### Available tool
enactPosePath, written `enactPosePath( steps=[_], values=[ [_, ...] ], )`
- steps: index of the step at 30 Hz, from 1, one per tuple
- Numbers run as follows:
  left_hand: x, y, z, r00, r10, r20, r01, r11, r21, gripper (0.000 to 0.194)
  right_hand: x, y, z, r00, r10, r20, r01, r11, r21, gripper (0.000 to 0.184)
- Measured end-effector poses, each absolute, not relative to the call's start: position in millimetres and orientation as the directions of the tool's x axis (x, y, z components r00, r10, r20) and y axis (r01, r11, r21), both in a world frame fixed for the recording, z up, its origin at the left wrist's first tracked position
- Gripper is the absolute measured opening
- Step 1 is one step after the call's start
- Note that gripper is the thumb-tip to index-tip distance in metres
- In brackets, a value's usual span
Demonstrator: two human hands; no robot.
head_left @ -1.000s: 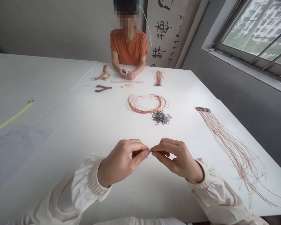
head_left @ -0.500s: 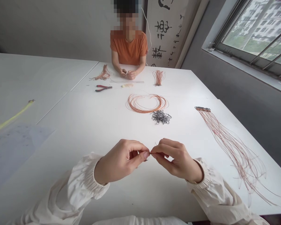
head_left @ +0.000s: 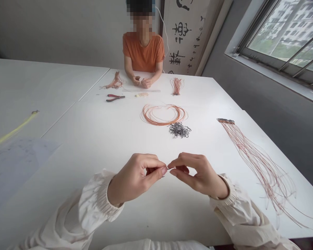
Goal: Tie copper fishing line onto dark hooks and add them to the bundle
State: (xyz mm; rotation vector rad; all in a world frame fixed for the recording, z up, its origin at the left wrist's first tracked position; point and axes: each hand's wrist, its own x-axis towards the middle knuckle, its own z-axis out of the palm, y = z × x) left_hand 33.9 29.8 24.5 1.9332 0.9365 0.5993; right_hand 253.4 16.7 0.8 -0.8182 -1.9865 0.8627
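My left hand is closed in a pinch on a small dark fishing hook. Only the hook's shank end and a bit of its bend show past the fingers. My right hand is beside that shank end, thumb and index finger slightly apart; whether a fingertip touches the hook or a thin line is too fine to see. Beyond both hands a pile of dark fishing hooks lies against a coil of orange fishing line.
On the right lies a bundle of hooks tied to long reddish lines. Across the white table sits a person in an orange shirt, near red-handled pliers, a ruler and line bundles. A yellow strand bundle is left.
My right thumb and index finger have parted from their pinch at the hook, and more of its shank shows. The person opposite has moved their hands slightly apart.
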Motion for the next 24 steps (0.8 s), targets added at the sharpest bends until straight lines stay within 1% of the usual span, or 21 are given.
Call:
enactPosePath(
  steps=[2,4,6,9,11,13,16,18,21,24],
  values=[
    [33,31,24,0.584,0.806,0.093,0.368,-0.365,0.855,0.027,259,23,2,-0.464,0.836,0.293,0.197,0.420,-0.886,0.016],
    [33,34,21,0.562,0.818,0.123,0.365,-0.380,0.850,0.026,262,31,-2,-0.439,0.873,0.211,0.138,0.297,-0.945,0.013],
    [34,38,18,0.529,0.835,0.151,0.364,-0.383,0.849,0.025,259,37,-11,-0.388,0.908,0.158,0.068,0.199,-0.978,0.012],
    [35,45,12,0.465,0.865,0.190,0.374,-0.387,0.843,0.023,248,40,-27,-0.297,0.951,0.083,0.001,0.087,-0.996,0.017],
    [35,49,9,0.426,0.879,0.213,0.378,-0.387,0.841,0.024,240,39,-34,-0.259,0.963,0.071,-0.019,0.068,-0.997,0.019],
    [35,51,7,0.390,0.892,0.226,0.363,-0.375,0.853,0.023,237,37,-38,-0.268,0.960,0.074,-0.059,0.061,-0.996,0.020],
    [34,52,9,0.349,0.914,0.209,0.315,-0.324,0.892,0.021,239,37,-37,-0.307,0.949,0.075,-0.148,0.030,-0.988,0.025],
    [34,52,10,0.338,0.922,0.191,0.289,-0.295,0.911,0.020,241,38,-36,-0.296,0.953,0.071,-0.169,0.021,-0.985,0.023],
    [34,51,11,0.343,0.917,0.204,0.288,-0.309,0.907,0.019,240,38,-36,-0.213,0.974,0.079,-0.101,0.058,-0.993,0.019],
    [35,50,8,0.366,0.896,0.254,0.341,-0.382,0.859,0.022,236,32,-35,-0.126,0.977,0.174,0.066,0.184,-0.981,0.015]
  ],
)
